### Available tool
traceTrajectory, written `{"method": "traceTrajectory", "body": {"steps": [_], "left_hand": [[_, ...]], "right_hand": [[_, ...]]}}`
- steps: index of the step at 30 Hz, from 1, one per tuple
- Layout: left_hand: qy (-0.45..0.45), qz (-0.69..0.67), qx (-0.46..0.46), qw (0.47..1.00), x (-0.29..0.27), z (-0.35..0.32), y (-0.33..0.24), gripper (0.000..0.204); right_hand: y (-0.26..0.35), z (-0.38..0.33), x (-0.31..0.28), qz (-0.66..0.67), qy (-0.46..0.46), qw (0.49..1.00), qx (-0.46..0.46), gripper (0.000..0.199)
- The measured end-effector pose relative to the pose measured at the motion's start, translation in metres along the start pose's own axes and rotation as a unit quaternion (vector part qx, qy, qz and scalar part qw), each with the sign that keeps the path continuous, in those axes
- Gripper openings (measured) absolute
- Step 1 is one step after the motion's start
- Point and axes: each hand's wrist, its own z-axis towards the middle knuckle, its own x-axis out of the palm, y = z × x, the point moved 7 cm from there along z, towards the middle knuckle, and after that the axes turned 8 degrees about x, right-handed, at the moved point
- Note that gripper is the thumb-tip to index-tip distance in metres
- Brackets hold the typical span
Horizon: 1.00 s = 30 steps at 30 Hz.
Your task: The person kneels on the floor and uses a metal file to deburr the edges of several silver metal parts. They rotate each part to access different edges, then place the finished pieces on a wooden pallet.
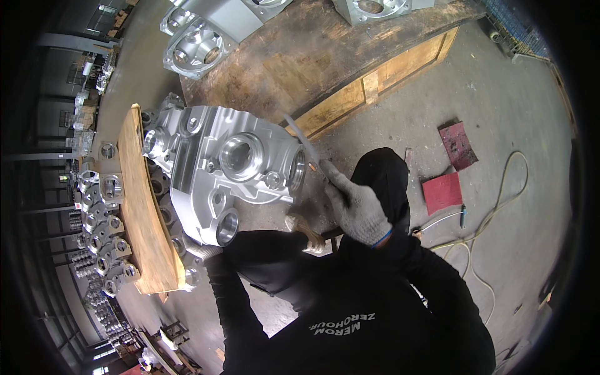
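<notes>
Fingers (334, 178) of our gloved right hand (362, 215) are curled tight around a thin grey tool (302, 137), whose blurred far end points toward the casting (219, 172). Our left hand (203, 251) shows only as a patch of grey glove under the casting's near-left end; we cannot tell how far its fingers are spread or whether they hold anything.

The casting is a bulky silver-grey metal housing with a matt skin, a ribbed far edge and several round bores. Its widest bore, on the upper face, has bright, smooth rings, and another shiny one faces out of its right end.

It sits before us, left of the right fingers, with the tool reaching to its right end; whether tool and metal touch we cannot tell. Beyond the casting, a worn wooden desk (262, 87) carries more silver parts (240, 22); just left of it is a pale wooden board (144, 206). Two red sheets (442, 192) lie on the floor (500, 125) well to its right.

Pale lettering (342, 325) crosses our black top (375, 287), nearer us than the casting, upside down from our view.
</notes>
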Motion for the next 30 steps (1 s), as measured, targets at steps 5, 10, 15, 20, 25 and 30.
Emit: {"method": "traceTrajectory", "body": {"steps": [5,10,15,20,25,30], "left_hand": [[-0.02,0.092,0.059,0.994,-0.007,0.002,-0.008,0.046],[-0.017,-0.019,-0.004,1.0,0.011,-0.005,-0.004,0.05],[-0.06,-0.068,-0.027,0.995,0.013,-0.012,-0.002,0.051],[-0.032,-0.062,-0.029,0.997,0.015,-0.01,0.004,0.056],[-0.001,-0.145,-0.048,0.988,0.027,-0.017,0.009,0.046],[-0.053,-0.164,-0.091,0.981,0.04,-0.032,0.003,0.039]], "right_hand": [[-0.02,-0.011,0.027,0.343,0.057,0.911,0.221,0.048],[-0.024,-0.026,0.037,0.38,0.086,0.853,0.348,0.05],[-0.046,-0.034,0.051,0.327,0.037,0.887,0.323,0.05],[-0.06,-0.05,0.068,0.392,0.018,0.866,0.309,0.052],[-0.021,-0.05,0.035,0.376,0.034,0.89,0.257,0.067],[0.077,0.02,-0.012,0.106,0.035,0.994,0.018,0.084]]}}
